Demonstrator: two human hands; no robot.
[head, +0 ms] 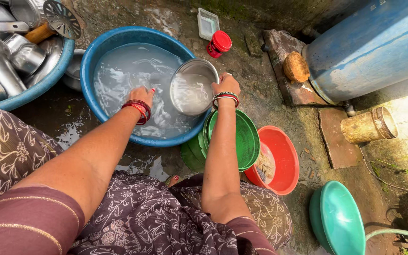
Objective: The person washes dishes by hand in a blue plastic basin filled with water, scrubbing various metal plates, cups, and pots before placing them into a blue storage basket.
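The steel bowl (pixel 193 88) stands tilted on its edge at the right side of the blue basin (pixel 114 40), its lower half dipped in the cloudy water (pixel 128 71). The right hand (pixel 226 86) clamps the bowl's rim, fingers curled over the top edge. The left hand (pixel 141 96) is in the water just beside the bowl; its fingers are partly submerged, so I cannot tell whether they are spread or holding anything.

A wet steel rim held by 1 hand could likely slip, and the bowl would drop back and slosh water over the basin's near wall onto the patterned dress (pixel 157 217). The ground (pixel 72 123) around the basin is already wet, so footing looks poor. A stack of green plates (pixel 242 139) leans against the basin just under the right wrist; a nudge could tip it onto the red bowl (pixel 284 160) beside it. A second blue tub (pixel 48 75) of steel vessels (pixel 5 61) sits at the left.
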